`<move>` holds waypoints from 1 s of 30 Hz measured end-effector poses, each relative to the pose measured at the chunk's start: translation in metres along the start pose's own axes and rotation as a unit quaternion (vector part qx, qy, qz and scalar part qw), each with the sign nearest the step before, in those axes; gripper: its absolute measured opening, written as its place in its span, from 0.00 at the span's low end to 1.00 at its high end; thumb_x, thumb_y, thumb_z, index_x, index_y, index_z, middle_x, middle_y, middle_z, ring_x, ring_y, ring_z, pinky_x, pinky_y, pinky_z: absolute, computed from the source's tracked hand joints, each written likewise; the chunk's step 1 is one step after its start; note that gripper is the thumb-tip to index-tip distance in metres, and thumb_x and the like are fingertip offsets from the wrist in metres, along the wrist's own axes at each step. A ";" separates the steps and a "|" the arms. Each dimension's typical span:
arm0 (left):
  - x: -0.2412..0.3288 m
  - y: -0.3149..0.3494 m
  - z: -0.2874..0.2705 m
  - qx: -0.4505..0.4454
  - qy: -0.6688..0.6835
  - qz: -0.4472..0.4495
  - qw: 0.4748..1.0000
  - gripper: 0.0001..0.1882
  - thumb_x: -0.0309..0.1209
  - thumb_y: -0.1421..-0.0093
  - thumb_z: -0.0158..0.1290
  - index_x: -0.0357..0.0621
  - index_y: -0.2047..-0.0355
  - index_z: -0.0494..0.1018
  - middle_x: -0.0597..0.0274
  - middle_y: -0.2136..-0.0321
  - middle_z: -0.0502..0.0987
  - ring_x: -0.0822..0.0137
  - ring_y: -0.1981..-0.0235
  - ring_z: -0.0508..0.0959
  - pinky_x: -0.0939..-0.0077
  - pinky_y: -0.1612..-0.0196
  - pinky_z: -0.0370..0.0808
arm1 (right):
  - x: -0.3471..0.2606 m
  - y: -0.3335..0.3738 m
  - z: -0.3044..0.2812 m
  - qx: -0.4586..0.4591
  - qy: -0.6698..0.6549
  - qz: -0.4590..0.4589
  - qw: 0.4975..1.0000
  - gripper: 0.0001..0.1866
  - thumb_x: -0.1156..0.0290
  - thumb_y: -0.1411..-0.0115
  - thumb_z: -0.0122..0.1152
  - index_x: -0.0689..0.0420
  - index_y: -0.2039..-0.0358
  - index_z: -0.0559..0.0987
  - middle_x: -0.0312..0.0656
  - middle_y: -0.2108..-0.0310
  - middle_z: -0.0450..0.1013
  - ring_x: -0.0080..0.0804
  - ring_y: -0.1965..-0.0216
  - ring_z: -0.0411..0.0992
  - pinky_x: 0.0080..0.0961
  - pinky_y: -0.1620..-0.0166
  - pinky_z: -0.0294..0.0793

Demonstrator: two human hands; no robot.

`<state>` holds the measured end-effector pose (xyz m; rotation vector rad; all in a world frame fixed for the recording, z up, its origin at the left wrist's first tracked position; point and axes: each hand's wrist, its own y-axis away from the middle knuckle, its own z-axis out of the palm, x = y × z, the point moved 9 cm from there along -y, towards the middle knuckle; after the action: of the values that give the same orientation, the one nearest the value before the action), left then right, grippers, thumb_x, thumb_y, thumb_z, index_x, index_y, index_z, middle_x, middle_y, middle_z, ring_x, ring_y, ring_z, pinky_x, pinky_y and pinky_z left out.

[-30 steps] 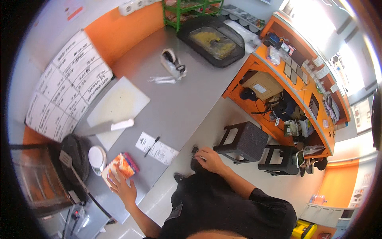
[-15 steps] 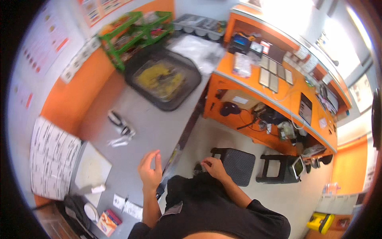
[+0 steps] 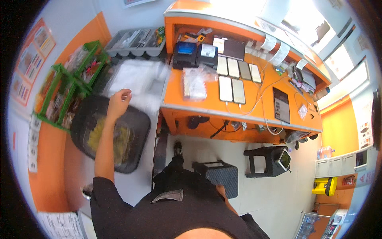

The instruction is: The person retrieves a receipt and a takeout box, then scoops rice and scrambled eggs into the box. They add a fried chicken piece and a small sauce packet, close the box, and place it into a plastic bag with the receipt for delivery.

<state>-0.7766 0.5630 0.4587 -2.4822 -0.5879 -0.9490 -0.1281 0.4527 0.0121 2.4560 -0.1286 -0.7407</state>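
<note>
My left hand reaches forward over the far edge of a black tray. Its fingers are loosely curled and apart, with nothing seen in them. Inside the tray lies a clear container of yellowish food, partly hidden under my left forearm. Just beyond the fingers is a stack of clear-white plastic bags. My right hand hangs low at my side, in front of a dark stool. Its fingers cannot be made out.
Green baskets of packets stand at the left wall, a grey divided bin behind the bags. An orange desk holds several phones, a tablet, cables and small printers. A second black stool stands on the floor.
My view has turned right and moved forward along the counter. My left hand has gone from above the bare counter to the bags beyond the tray. My right hand has dropped to my side.
</note>
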 end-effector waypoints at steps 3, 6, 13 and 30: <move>-0.064 -0.107 0.044 -0.057 -0.140 0.032 0.988 0.11 0.32 0.43 0.53 0.38 0.64 0.78 0.47 0.63 0.79 0.52 0.61 0.80 0.63 0.57 0.75 | 0.038 0.007 0.009 0.009 -0.009 0.090 0.996 0.22 0.48 0.44 0.55 0.55 0.70 0.82 0.47 0.69 0.79 0.49 0.61 0.77 0.38 0.57 0.73; -0.116 -0.169 0.075 -0.089 -0.218 -0.044 0.971 0.10 0.31 0.44 0.53 0.38 0.66 0.78 0.46 0.63 0.79 0.50 0.58 0.78 0.62 0.54 0.74 | 0.019 0.020 -0.009 0.016 -0.065 0.167 0.984 0.22 0.48 0.43 0.55 0.55 0.70 0.81 0.47 0.69 0.79 0.49 0.61 0.77 0.38 0.57 0.73; -0.158 -0.193 0.139 -0.134 0.059 -0.158 0.977 0.09 0.22 0.48 0.52 0.39 0.67 0.79 0.53 0.75 0.80 0.60 0.72 0.82 0.67 0.68 0.78 | -0.035 0.025 -0.045 0.045 -0.154 0.233 0.959 0.21 0.49 0.43 0.54 0.55 0.69 0.81 0.47 0.68 0.79 0.49 0.61 0.77 0.38 0.57 0.73; -0.137 -0.149 0.119 -0.089 -0.296 0.086 0.947 0.23 0.36 0.49 0.60 0.47 0.51 0.76 0.48 0.43 0.66 0.50 0.46 0.68 0.62 0.45 0.68 | -0.178 -0.127 -0.036 0.028 -0.188 0.124 0.974 0.20 0.51 0.41 0.53 0.55 0.66 0.80 0.48 0.67 0.78 0.49 0.61 0.77 0.39 0.58 0.74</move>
<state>-0.8849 0.7149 0.3163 -2.9295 -0.4625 -0.1790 -0.2676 0.6207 0.0534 2.2662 -0.5951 -1.0888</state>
